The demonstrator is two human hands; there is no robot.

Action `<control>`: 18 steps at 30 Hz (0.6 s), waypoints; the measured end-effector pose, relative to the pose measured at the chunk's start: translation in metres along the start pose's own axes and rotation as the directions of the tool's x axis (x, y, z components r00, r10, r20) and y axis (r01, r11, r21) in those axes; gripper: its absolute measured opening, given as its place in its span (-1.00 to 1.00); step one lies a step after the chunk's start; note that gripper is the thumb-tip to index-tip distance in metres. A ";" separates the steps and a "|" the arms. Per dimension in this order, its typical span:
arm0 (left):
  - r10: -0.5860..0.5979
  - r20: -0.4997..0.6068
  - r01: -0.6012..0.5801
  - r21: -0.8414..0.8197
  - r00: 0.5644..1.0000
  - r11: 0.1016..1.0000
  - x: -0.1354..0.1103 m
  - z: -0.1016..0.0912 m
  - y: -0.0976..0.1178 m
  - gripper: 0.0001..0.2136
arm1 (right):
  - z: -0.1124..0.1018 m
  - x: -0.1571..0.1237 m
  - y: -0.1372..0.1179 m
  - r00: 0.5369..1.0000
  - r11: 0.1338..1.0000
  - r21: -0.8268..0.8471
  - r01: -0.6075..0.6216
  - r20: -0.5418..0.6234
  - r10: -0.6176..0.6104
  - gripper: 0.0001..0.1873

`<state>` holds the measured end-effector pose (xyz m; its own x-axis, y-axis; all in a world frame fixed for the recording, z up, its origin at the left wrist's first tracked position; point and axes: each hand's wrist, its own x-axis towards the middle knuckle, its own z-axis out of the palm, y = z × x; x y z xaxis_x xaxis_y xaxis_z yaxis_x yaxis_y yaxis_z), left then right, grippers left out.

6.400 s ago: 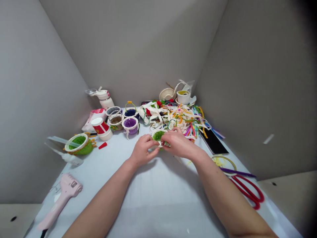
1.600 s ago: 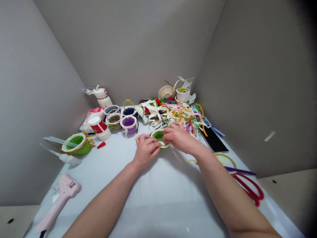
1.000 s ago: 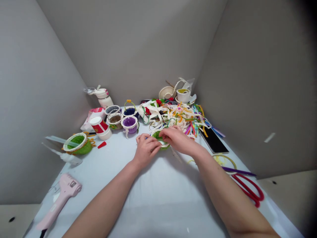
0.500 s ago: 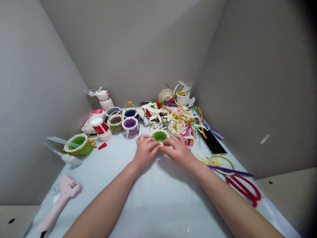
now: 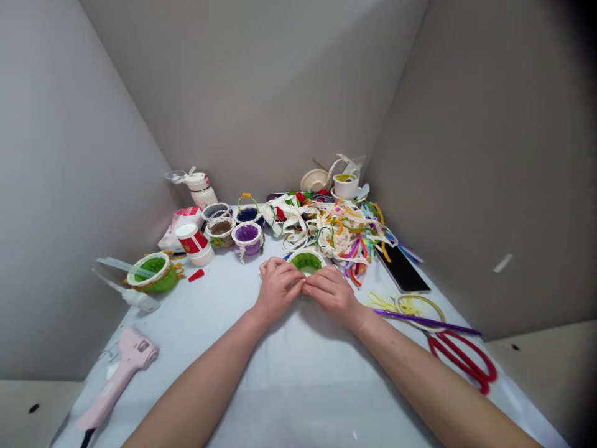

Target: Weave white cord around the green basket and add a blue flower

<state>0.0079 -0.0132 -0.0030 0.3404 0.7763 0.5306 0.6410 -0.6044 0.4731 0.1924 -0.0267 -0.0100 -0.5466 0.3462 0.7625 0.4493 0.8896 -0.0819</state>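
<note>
A small round basket (image 5: 306, 260), green inside with a white rim, stands at the middle of the table. My left hand (image 5: 278, 285) curls against its near left side. From the near right, my right hand (image 5: 332, 289) presses on it, and the fingertips of both hands meet at the front of the rim. Both hands are closed on the basket. My fingers hide its front wall, and whether something small is pinched between the fingertips I cannot make out.
To the left lie a pink glue gun (image 5: 120, 373), a green basket (image 5: 153, 274) and a paper cup (image 5: 193, 244). Small baskets (image 5: 247, 236) stand behind. A heap of lace and ribbons (image 5: 336, 227) fills the back. Right are a phone (image 5: 403, 269), a purple stick (image 5: 426, 320) and red scissors (image 5: 466, 361).
The view has shifted slightly, moving most things a little to the right in the picture. My right hand's fingers have drawn closer together at the front of the basket.
</note>
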 end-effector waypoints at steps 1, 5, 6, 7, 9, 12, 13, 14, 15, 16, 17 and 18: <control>-0.017 -0.016 0.017 0.001 1.000 1.000 0.001 0.000 0.000 -0.91 | 0.000 0.001 -0.003 1.000 0.999 0.018 0.029 0.010 -0.029 -0.81; -0.068 -0.064 0.069 0.010 0.996 0.998 0.005 -0.002 -0.001 -0.91 | 0.001 0.005 -0.016 0.997 0.994 0.083 0.075 0.019 -0.076 -0.83; -0.066 -0.062 0.067 0.010 0.996 0.998 0.005 -0.002 -0.001 -0.91 | 0.000 0.007 -0.019 0.998 0.994 0.097 0.055 0.016 -0.057 -0.84; -0.064 -0.060 0.065 0.010 0.996 0.998 0.004 -0.003 0.000 -0.91 | 0.000 0.008 -0.021 0.999 0.993 0.116 0.033 0.018 -0.036 -0.83; -0.056 -0.063 0.057 0.014 0.996 0.998 0.003 -0.002 0.000 -0.92 | -0.001 0.009 -0.024 0.999 0.984 0.178 0.018 0.039 -0.025 -0.80; -0.028 -0.070 0.030 0.028 0.997 0.999 0.001 -0.001 0.000 -0.94 | 0.001 0.008 -0.030 0.999 0.957 0.289 -0.002 0.049 -0.012 -0.79; -0.017 -0.073 0.020 0.032 0.997 0.999 0.001 -0.001 0.000 -0.94 | 0.003 0.007 -0.032 0.999 0.947 0.322 -0.012 0.043 -0.002 -0.80; -0.010 -0.076 0.013 0.035 0.997 0.999 0.001 0.000 0.000 -0.94 | 0.005 0.005 -0.035 0.999 0.936 0.351 -0.024 0.038 0.011 -0.83; -0.006 -0.080 0.010 0.038 0.997 0.999 0.001 0.000 0.000 -0.93 | 0.006 0.004 -0.037 0.999 0.925 0.379 -0.036 0.036 0.024 -0.85; -0.006 -0.085 0.010 0.042 0.996 0.999 0.001 0.000 -0.001 -0.93 | 0.008 0.003 -0.040 0.999 0.913 0.406 -0.047 0.043 0.032 -0.86; -0.008 -0.089 0.012 0.045 0.996 0.999 0.000 0.001 -0.001 -0.92 | 0.009 0.002 -0.042 0.998 0.900 0.432 -0.056 0.058 0.035 -0.87; -0.010 -0.091 0.014 0.049 0.996 0.999 0.000 0.001 -0.001 -0.92 | 0.009 0.002 -0.044 0.997 0.888 0.455 -0.063 0.074 0.033 -0.87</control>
<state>0.0080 -0.0122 -0.0041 0.2700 0.7624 0.5881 0.6785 -0.5840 0.4456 0.1648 -0.0626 -0.0110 -0.5819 0.3967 0.7099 0.1120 0.9037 -0.4132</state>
